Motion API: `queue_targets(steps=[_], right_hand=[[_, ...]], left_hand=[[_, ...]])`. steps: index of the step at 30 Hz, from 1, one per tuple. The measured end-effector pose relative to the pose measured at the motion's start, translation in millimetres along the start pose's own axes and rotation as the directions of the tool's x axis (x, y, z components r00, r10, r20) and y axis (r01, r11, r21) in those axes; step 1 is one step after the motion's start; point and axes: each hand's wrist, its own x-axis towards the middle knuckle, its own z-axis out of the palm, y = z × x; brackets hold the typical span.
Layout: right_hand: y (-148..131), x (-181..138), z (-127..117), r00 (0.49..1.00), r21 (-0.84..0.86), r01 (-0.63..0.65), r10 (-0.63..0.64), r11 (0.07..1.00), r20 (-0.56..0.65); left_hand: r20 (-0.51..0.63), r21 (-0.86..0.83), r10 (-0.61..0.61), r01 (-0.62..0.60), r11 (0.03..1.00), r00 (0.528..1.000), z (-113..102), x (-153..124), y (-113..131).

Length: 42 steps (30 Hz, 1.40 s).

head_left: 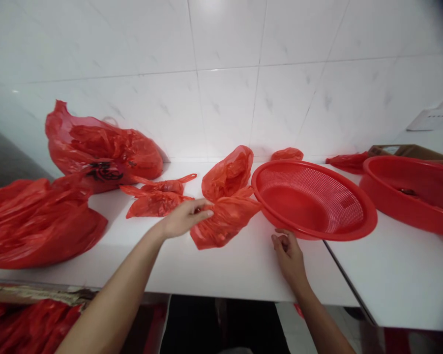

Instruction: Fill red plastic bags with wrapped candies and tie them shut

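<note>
At the middle of the white table, my left hand (188, 216) has its thumb and fingers on the left edge of a thin red plastic bag (224, 223). The fingertips are partly hidden by the bag, and they look closed on it. My right hand (289, 258) is by the near rim of a red perforated plastic basket (313, 201). Its fingers are loosely curled and apart, with nothing visible in them. Another red plastic bag (226, 172), puffed out, stands just behind the one at my left hand. Two small knotted red bags (155, 202) lie left of my left hand.
Large, full red bags (103, 152) fill the left side, one of them (33, 221) close to the front edge. A second red basin (409, 201) stands at the right, before a cardboard box (409, 151). White tiled wall (228, 98) rises behind. A dark seam (348, 280) divides the tabletop.
</note>
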Motion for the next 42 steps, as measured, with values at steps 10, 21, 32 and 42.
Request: queue_targets(steps=[10, 21, 32, 42], right_hand=[[1.7, -0.6, -1.1, 1.0, -0.054, 0.006, -0.004, 0.999, 0.023], [3.0, 0.2, 0.4, 0.999, -0.144, 0.006, -0.001, 0.99, 0.036], [5.2, -0.6, 2.5, 0.998, -0.204, -0.004, 0.015, 0.979, 0.057], [2.0, 0.1, 3.2, 0.998, -0.278, 0.006, 0.012, 0.961, 0.063]], left_hand=[[-0.116, 0.201, -0.251, 0.27, 0.942, 0.961, -116.0, -6.4, -56.1], [-0.439, 0.421, -0.118, 0.319, 0.849, 0.891, -95.0, -34.6, -139.4], [-0.196, 0.814, -0.2, 0.273, 0.512, 0.96, -66.0, -29.9, -179.6], [-0.164, 0.745, -0.232, 0.275, 0.607, 0.959, -81.0, 8.5, -204.1]])
